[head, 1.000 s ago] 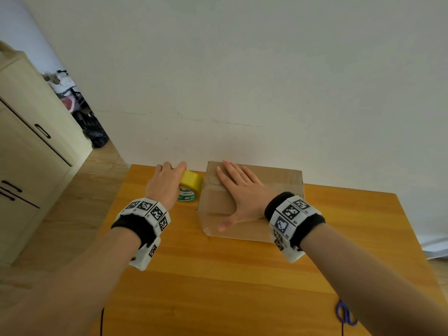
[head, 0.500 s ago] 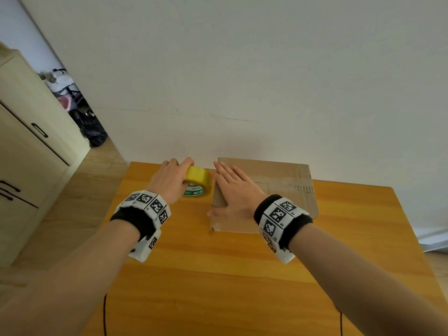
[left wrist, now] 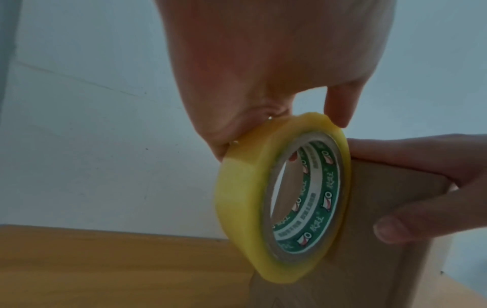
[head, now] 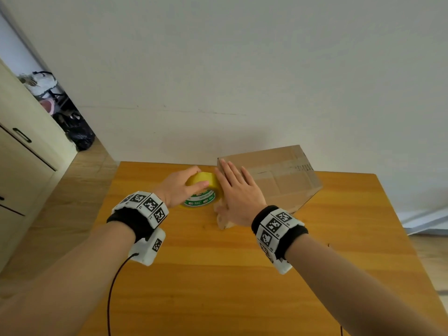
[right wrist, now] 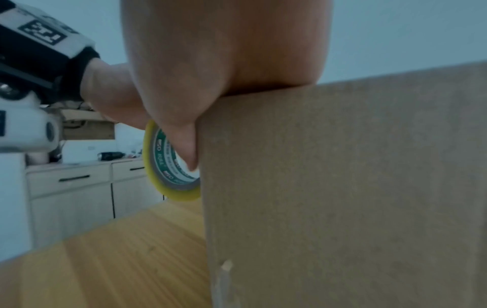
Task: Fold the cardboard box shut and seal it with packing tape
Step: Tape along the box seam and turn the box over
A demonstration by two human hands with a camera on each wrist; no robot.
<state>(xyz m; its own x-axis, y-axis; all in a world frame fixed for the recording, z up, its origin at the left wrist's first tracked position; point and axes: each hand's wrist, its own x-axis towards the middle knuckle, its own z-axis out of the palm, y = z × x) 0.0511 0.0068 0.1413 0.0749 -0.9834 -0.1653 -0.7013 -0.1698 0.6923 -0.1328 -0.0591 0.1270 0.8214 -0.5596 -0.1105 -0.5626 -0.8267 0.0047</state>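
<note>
A closed brown cardboard box lies on the wooden table near the far edge, turned at an angle, with a strip of old tape across its top. My right hand lies flat on the box's left end, fingers straight, thumb down its side. A yellow roll of packing tape with a green printed core stands on edge against the box's left face. My left hand grips the roll from above, fingers and thumb curled round its rim.
A pale cabinet with dark handles stands to the left of the table, with bags and clutter behind it. The white wall runs right behind the table's far edge. A black cable trails from my left wrist band.
The left hand brought the tape roll right up against the box's left end. The box swung round under the right hand, its right end going farther back.
</note>
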